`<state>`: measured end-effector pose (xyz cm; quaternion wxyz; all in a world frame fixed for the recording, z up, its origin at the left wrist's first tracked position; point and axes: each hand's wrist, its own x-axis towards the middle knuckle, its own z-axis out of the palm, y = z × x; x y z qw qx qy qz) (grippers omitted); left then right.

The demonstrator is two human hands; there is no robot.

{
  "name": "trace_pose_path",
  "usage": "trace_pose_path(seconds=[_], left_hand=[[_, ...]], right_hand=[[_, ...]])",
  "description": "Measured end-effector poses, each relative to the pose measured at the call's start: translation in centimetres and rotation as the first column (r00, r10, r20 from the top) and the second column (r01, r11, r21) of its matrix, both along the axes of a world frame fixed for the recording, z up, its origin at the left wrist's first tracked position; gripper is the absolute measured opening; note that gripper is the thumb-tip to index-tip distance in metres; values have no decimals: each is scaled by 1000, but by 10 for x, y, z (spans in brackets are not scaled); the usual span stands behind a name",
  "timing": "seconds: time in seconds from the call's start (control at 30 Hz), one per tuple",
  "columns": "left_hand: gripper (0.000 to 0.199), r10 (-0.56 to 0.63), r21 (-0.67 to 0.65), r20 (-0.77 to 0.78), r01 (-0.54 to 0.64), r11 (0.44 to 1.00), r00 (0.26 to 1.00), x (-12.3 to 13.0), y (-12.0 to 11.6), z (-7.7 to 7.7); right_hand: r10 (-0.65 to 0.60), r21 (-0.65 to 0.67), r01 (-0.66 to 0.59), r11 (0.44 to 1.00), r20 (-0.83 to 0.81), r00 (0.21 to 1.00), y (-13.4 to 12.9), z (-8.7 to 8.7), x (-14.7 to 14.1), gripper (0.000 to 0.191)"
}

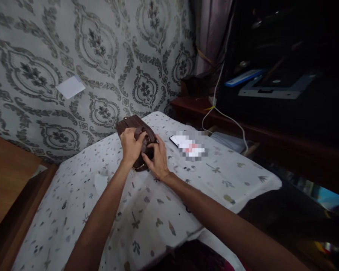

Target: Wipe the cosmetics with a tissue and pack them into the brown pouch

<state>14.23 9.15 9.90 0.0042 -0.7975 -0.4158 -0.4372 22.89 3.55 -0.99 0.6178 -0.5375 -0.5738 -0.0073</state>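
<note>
A brown bag (134, 121) with a gold-coloured zip lies near the far edge of the cloth-covered table, its opening facing me. My left hand (132, 145) is closed on the bag's left side, its fingers bent over a dark brown fold at the opening. At the right side of the opening, my right hand (158, 158) pinches the bag's edge with thumb and fingers. The bag's inside is dark, and its contents cannot be made out.
A lit phone (189, 146) rests right of the bag on the patterned white cloth (158, 210). Behind stands a wallpapered wall (101, 45) with a white card (70, 87). A white cable (234, 120) hangs over the dark red furniture (192, 109) at right.
</note>
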Motion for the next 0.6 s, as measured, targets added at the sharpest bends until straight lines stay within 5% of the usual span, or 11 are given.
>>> trace_pose_path(seconds=[0.6], left_hand=[[9,-87,74,-157,100,992,984,-5,-10,3]], right_hand=[[-13,-2,13,1000,27,1000,1,1,-1,32]])
